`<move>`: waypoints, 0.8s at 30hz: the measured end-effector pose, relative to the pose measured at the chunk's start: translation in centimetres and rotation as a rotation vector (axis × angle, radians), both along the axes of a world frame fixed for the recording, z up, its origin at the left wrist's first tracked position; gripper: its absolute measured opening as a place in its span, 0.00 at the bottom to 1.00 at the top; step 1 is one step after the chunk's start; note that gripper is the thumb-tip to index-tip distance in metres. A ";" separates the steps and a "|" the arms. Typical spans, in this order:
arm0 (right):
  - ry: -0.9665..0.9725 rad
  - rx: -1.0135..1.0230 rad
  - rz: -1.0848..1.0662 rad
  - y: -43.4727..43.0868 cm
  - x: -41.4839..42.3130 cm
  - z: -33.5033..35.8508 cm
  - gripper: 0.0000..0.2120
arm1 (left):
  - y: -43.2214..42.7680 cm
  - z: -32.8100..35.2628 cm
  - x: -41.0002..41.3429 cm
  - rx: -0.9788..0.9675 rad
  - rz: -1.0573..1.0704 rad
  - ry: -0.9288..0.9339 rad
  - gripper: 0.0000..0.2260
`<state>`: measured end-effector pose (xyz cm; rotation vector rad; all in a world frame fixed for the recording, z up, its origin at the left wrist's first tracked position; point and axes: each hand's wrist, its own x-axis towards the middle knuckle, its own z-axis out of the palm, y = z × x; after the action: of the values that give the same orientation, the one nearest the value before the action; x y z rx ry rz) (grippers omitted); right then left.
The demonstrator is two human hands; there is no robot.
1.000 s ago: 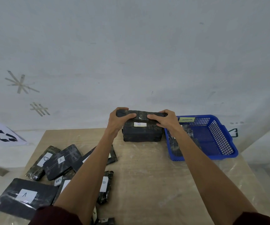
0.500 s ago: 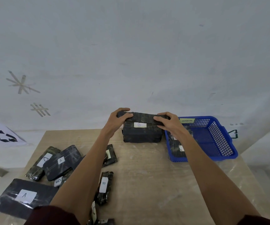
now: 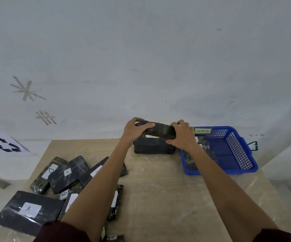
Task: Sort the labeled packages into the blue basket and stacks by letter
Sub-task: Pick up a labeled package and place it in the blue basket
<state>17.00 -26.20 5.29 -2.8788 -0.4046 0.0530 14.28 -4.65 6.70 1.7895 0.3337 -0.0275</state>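
Both the left hand [image 3: 135, 131] and right hand [image 3: 182, 137] curl fingers and thumb round the ends of one flat, glossy dark package [image 3: 160, 130]. It is tilted just over the blocky stack [image 3: 154, 148], whose label is half hidden. A blue mesh basket [image 3: 237, 149] sits alongside. Loose packages [image 3: 67, 173] at left read two A, one D, one B.

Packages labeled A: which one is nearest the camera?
The large flat package at the table's near-left corner; the other A package lies farther back and looks smaller.
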 end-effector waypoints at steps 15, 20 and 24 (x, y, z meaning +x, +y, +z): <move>0.075 0.643 -0.025 2.3 -0.1 -0.2 0.26 | -1.1 2.5 -1.2 -0.416 -0.186 -0.081 0.11; 0.055 0.653 -0.030 3.1 -0.2 0.1 0.27 | -1.5 2.5 -1.2 -0.484 -0.190 -0.074 0.07; 0.045 0.584 -0.008 3.2 0.1 0.4 0.24 | -1.4 2.9 -1.0 -0.419 -0.177 -0.113 0.05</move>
<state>17.07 -23.02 5.68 -2.2994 -0.3317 -0.0031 13.24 -6.09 9.60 1.3933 0.0787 -0.1131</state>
